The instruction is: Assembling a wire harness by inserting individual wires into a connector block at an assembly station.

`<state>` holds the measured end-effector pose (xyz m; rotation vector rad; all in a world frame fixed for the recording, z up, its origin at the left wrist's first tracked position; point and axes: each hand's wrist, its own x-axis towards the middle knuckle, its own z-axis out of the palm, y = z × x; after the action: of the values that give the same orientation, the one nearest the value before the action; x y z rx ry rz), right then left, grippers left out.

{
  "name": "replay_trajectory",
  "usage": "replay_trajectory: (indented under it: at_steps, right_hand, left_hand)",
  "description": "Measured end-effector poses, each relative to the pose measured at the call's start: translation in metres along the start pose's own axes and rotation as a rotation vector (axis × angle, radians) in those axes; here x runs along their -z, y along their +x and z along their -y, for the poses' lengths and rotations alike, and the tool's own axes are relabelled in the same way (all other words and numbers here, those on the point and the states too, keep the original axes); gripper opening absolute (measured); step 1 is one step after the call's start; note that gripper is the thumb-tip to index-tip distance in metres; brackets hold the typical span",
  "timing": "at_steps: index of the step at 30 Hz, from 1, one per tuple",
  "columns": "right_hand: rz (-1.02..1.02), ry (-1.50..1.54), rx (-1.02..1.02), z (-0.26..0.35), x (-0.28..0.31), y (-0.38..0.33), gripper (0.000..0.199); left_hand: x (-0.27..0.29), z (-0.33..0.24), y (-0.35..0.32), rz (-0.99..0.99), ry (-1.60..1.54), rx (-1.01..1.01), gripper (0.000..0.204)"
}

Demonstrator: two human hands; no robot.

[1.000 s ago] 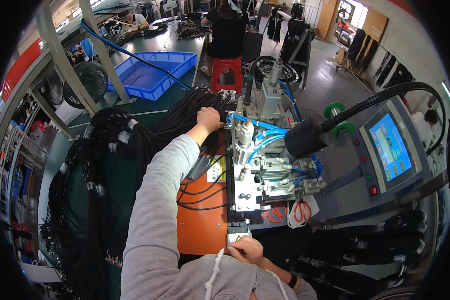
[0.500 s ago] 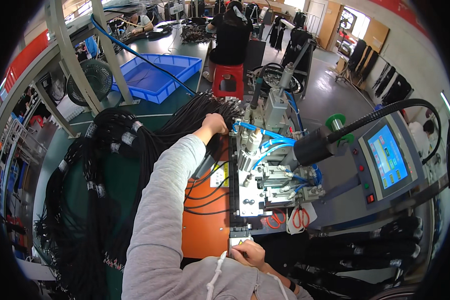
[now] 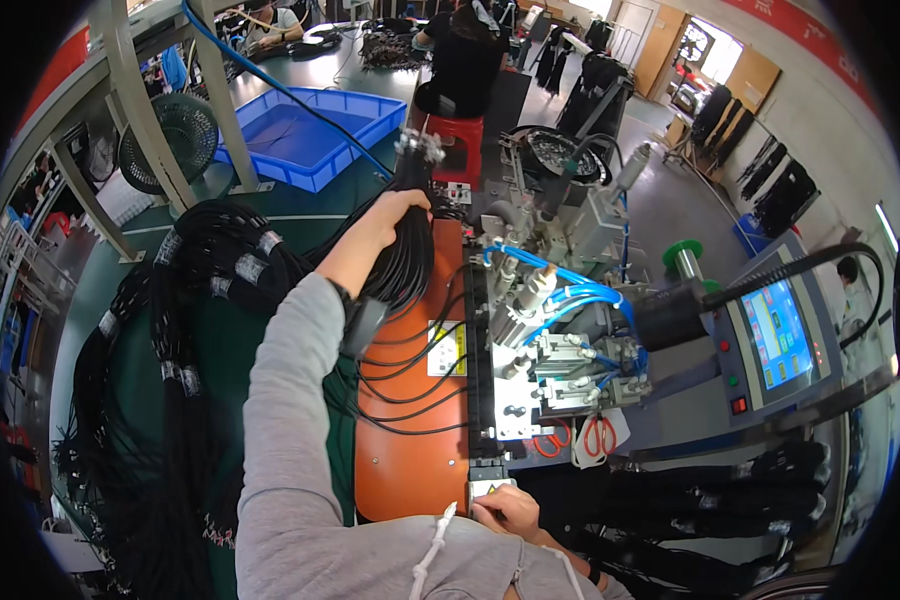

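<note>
Cables (image 3: 408, 262) over orange plate (image 3: 410, 488), grey floor (image 3: 652, 130) beyond

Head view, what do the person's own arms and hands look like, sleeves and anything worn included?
The left hand and right hand are ungloved. The left sleeve is plain light grey, long and wrinkled, ending near the wrist. Something dark at its cuff is too unclear to name. The right wrist wears a narrow dark band.
</note>
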<state>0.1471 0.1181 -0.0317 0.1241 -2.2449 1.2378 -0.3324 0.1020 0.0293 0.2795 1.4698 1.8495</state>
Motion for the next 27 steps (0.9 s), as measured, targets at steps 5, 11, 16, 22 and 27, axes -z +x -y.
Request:
replay_trajectory:
  at_steps: [5,11,16,22,27]
  right_hand:
    - [0.056,-0.062,-0.036,0.003,-0.001,0.000,0.020]
    - [0.172,-0.148,-0.099,0.009,0.001,0.005,0.021]
    - [0.174,-0.156,-0.138,0.010,0.004,0.002,0.019]
    - [0.147,-0.125,-0.175,0.009,0.002,0.007,0.018]
    - [0.169,-0.132,-0.173,0.010,0.002,0.011,0.018]
  left_hand:
    - [-0.017,-0.020,-0.084,-0.058,-0.210,-0.409,0.011]
    - [-0.021,-0.011,-0.141,-0.054,-0.231,-0.648,0.018]
    - [-0.021,0.004,-0.159,-0.020,-0.192,-0.740,0.014]
    - [-0.020,0.011,-0.168,0.008,-0.124,-0.818,0.018]
    - [-0.017,0.013,-0.166,0.051,-0.043,-0.865,0.013]
